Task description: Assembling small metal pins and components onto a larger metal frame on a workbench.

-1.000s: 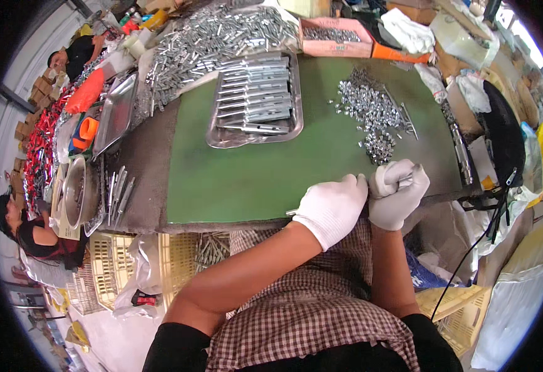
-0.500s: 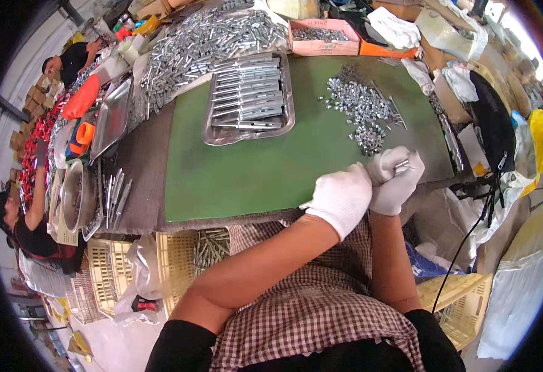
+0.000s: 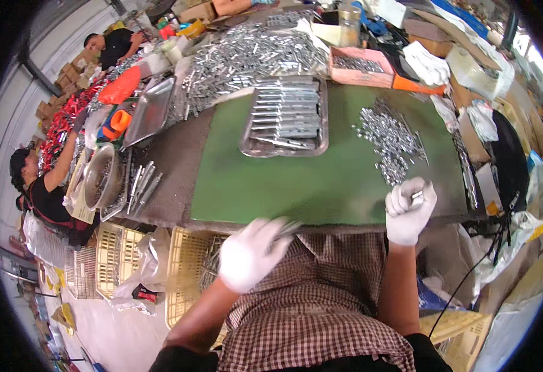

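Observation:
My left hand [image 3: 251,255], in a white glove, is over the table's front edge, near the yellow basket below. It is smeared by motion; a blurred grey metal piece [image 3: 290,229] shows at its fingertips. My right hand [image 3: 410,211], also gloved, is curled closed at the right front of the green mat [image 3: 256,198]. The end of a small silver metal part [image 3: 417,195] shows between its fingers; the rest is hidden. Just beyond that hand lies a heap of small silver metal pieces [image 3: 390,139] with a few thin rods. A metal tray [image 3: 244,149] of slotted metal tubes [image 3: 293,118] stands farther back.
Many metal tubes are piled [image 3: 253,59] at the back. A pink box [image 3: 361,73] of small parts stands back right. A bowl [image 3: 101,177] and an empty-looking tray [image 3: 150,111] are at left. Below is a yellow basket [image 3: 181,273]. Two people work at far left.
My left hand has parted from my right and swung left and down past the table's edge. My right hand stays closed near the heap. The whole view has shifted.

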Action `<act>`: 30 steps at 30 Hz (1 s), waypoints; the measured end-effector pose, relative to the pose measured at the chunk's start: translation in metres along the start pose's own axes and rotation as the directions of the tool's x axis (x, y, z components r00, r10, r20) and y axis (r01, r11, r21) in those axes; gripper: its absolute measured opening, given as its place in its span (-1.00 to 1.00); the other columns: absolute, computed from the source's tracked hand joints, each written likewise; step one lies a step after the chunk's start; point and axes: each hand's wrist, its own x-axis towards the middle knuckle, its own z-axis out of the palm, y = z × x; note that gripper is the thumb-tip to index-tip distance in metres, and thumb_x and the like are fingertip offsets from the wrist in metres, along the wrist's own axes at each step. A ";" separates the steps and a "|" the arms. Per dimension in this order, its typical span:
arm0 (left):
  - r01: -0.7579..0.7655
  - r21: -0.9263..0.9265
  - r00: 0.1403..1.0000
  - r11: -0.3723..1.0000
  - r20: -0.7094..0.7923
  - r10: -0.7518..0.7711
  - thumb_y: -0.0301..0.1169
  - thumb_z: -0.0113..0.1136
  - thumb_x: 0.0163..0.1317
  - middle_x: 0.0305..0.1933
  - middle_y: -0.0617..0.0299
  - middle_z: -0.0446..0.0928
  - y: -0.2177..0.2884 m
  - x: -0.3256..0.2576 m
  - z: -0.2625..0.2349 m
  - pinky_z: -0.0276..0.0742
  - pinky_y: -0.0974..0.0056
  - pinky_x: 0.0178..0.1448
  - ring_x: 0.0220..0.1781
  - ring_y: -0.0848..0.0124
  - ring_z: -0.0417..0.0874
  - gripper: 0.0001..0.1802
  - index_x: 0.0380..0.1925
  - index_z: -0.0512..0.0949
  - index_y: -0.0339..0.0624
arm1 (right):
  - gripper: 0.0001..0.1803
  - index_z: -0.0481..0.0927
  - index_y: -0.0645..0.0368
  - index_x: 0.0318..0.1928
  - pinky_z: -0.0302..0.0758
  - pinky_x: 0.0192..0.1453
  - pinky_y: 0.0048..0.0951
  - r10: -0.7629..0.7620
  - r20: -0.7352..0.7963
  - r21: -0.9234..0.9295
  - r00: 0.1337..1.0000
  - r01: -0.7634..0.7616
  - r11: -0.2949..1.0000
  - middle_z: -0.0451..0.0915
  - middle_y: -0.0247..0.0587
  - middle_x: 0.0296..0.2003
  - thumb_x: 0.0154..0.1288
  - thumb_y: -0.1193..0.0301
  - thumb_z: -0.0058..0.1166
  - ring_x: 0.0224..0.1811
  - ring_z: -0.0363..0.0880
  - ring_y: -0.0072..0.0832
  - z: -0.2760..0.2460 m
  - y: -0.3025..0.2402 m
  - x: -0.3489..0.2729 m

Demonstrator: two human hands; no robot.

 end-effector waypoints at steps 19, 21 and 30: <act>-0.247 0.116 0.966 0.962 -0.049 0.254 -0.36 0.17 0.21 -0.17 0.15 0.61 -0.077 0.193 0.058 0.53 0.07 -0.02 -0.13 0.13 0.62 -0.81 -0.20 0.60 -0.14 | -0.73 0.58 0.33 -0.17 0.21 -0.42 -0.57 0.130 0.023 -0.625 0.991 -0.087 0.776 0.40 -0.35 -0.49 0.30 0.49 -0.19 -0.50 0.26 -0.64 0.018 0.003 -0.004; -0.265 0.170 0.952 0.949 -0.110 0.286 -0.34 0.17 0.21 -0.15 0.14 0.60 -0.084 0.221 0.066 0.53 0.08 0.01 -0.08 0.13 0.62 -0.79 -0.19 0.60 -0.14 | -0.72 0.59 0.34 -0.15 0.24 -0.39 -0.56 0.081 0.033 -0.606 0.996 -0.044 0.794 0.41 -0.33 -0.48 0.30 0.50 -0.20 -0.48 0.28 -0.62 0.018 0.006 -0.006; -0.225 0.299 0.974 0.927 0.081 0.210 -0.25 0.22 0.19 -0.08 0.05 0.53 -0.119 0.281 0.085 0.48 0.02 0.12 0.00 0.03 0.57 -0.72 -0.13 0.56 -0.09 | -0.66 0.58 0.39 -0.07 0.37 -0.27 -0.51 0.082 0.017 -0.661 0.997 -0.050 0.749 0.50 -0.26 -0.41 0.31 0.53 -0.24 -0.41 0.38 -0.57 0.017 0.006 -0.014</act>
